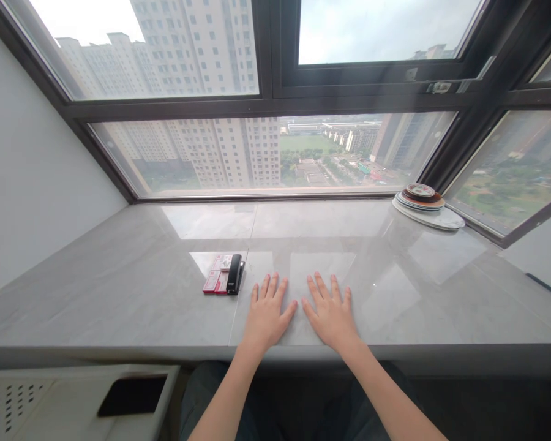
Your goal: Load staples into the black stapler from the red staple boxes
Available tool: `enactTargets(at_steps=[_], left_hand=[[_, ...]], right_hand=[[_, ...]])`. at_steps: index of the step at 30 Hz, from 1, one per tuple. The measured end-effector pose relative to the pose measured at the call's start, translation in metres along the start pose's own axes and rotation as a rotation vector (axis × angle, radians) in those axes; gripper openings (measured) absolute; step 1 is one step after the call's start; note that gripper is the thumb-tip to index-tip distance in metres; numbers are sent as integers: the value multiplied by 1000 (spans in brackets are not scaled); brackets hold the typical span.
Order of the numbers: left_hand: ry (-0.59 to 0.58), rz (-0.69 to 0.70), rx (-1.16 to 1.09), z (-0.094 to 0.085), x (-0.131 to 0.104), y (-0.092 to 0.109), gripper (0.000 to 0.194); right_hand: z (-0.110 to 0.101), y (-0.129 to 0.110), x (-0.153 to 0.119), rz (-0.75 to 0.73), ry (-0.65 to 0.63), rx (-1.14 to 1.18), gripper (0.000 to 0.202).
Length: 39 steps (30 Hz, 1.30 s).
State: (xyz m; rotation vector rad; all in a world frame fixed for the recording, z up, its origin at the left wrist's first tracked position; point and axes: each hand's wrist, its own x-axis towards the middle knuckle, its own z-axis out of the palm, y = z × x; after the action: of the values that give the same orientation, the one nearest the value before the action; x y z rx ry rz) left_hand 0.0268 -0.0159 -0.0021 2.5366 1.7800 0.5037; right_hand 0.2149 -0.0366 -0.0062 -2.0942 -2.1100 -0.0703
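Note:
My left hand (267,315) lies flat on the grey stone sill (133,275), fingers spread and nothing under the palm that I can see. Beside it, my right hand (331,312) rests the same way, palm down, its thumb close to the left thumb but apart from it. A black stapler (234,274) sits a little to the left of my left hand, not touching it. Against the stapler's left side are small red-and-white boxes (217,277), with a small pale item on top that I cannot make out.
A stack of round plates or mats (422,202) stands at the back right corner by the window (266,107). A dark thin object (546,286) lies at the right wall. Below the sill's front edge, at left, is a pale perforated plastic piece (73,398) with a dark opening.

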Motion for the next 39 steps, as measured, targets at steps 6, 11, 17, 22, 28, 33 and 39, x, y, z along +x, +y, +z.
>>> enactTargets(at_steps=[6, 11, 17, 22, 28, 33, 39], left_hand=[[0, 2, -11, 0, 0, 0, 61], [-1, 2, -17, -1, 0, 0, 60], [-2, 6, -12, -2, 0, -1, 61], [-3, 5, -8, -2, 0, 0, 60], [-2, 3, -9, -1, 0, 0, 60], [-3, 3, -10, -1, 0, 0, 60], [-3, 2, -11, 0, 0, 0, 60]], right_hand=[[0, 0, 0, -3, 9, 4, 65], [-1, 1, 0, -9, 1, 21, 65], [-1, 2, 1, -3, 1, 28, 66], [0, 3, 1, -8, 3, 23, 66], [0, 4, 2, 2, -17, 28, 66], [1, 5, 3, 2, -20, 34, 66], [1, 5, 2, 0, -15, 28, 66]])
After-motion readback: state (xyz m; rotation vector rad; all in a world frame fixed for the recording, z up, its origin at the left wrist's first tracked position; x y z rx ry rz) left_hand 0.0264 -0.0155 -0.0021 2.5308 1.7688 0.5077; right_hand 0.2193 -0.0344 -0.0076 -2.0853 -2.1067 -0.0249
